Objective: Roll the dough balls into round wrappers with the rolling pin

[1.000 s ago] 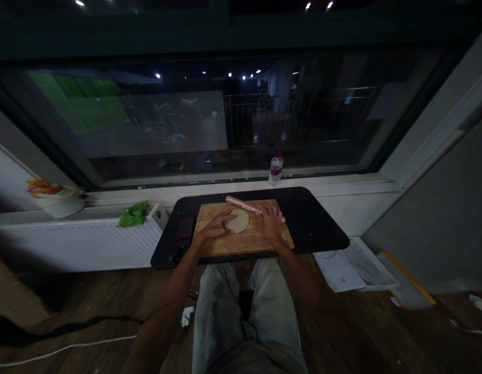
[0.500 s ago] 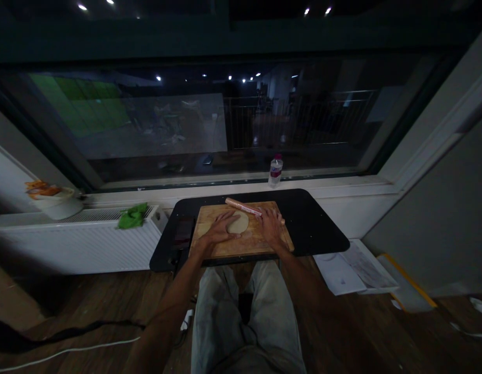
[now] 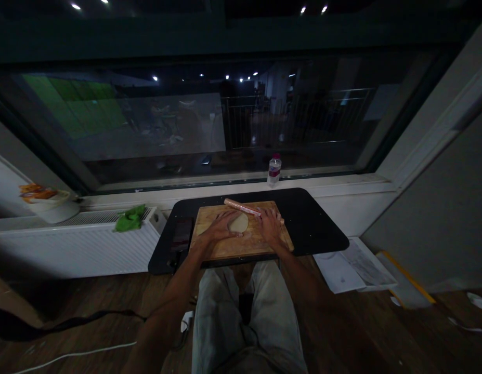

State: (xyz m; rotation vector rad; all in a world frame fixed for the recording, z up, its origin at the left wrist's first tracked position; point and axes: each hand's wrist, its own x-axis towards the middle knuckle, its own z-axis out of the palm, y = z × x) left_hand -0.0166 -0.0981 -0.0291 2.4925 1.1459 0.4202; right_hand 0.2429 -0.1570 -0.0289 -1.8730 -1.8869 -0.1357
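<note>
A flat, pale round of dough [image 3: 239, 224] lies on a wooden cutting board [image 3: 225, 252]. My left hand [image 3: 219, 227] rests at the dough's left side, thumb and fingers spread apart around its edge. Behind the dough, a rolling pin [image 3: 241, 206] slants across the board, with what looks like printed wrap around it. My right hand [image 3: 269, 224] is closed over the pin's right part, and the pin's end shows past the fingers. The palm hides part of the pin.
The board sits on a black table [image 3: 316, 223]. A dark flat object [image 3: 182, 231] lies left of the board. A water bottle [image 3: 274, 170] stands on the windowsill. A green cloth [image 3: 130, 218] and a white tub [image 3: 55, 206] are on the radiator [image 3: 80, 249].
My left hand's fingers have shifted slightly around the dough's edge. My right hand stays on the rolling pin. The whole view has moved a little.
</note>
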